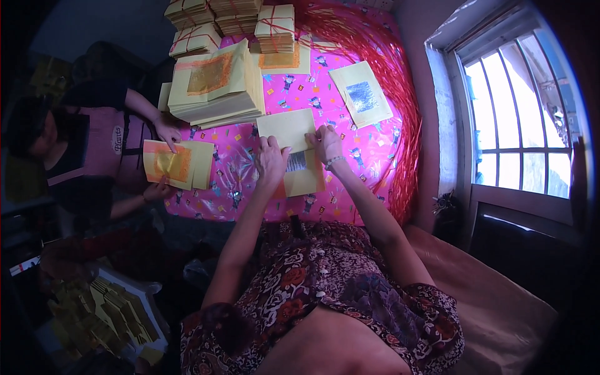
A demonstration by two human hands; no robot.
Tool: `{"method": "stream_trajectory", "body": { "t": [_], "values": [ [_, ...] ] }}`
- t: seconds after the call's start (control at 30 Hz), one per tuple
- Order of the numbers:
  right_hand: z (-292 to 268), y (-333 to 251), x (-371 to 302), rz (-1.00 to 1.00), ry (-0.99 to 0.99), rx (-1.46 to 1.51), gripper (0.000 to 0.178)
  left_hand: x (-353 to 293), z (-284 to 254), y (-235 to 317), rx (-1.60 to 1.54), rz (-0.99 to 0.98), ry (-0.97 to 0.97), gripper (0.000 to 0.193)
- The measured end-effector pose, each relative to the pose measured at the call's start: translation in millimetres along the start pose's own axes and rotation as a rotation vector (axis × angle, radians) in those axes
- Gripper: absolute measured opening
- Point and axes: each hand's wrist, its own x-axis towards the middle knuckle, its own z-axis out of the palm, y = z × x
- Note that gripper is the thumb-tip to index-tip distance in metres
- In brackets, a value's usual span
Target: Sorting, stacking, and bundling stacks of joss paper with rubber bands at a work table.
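The left hand [270, 164] lays fingertips on a yellow sheet [284, 126] under both hands, grip unclear; the right hand [327, 149] pinches its right edge. Folding looks partway; farther out, tied bundles [275, 24] seem finished, a loose stack [215, 84] unbound.

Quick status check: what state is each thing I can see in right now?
Yellow paper in front: silver patch partly covered
Left hand: touching it, grip unclear
Right hand: fingers curled at its edge, grip unclear
Co-worker's paper: gold patch facing up
Big paper stack: untied
Bundles: stacked, tied in red
Paper at right: lying flat, patch side up
Red strands: loose
Barred window: open or shut unclear
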Motion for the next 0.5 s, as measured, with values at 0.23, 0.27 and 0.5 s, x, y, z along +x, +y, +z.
{"method": "stream_trajectory", "body": {
  "t": [0.23,0.27,0.5],
  "values": [
    [-16,-32,-22,-0.359,0.020,-0.137,0.026,1,5,-2,0.004,-0.085,-0.039,0.049],
    [-8,-29,-24,-0.445,-0.007,-0.254,0.022,1,6,-2,0.007,-0.079,-0.026,0.050],
    [8,-13,-29,-0.355,-0.004,-0.208,0.020,-2,12,-3,-0.091,-0.083,-0.036,0.048]
  ]
}}
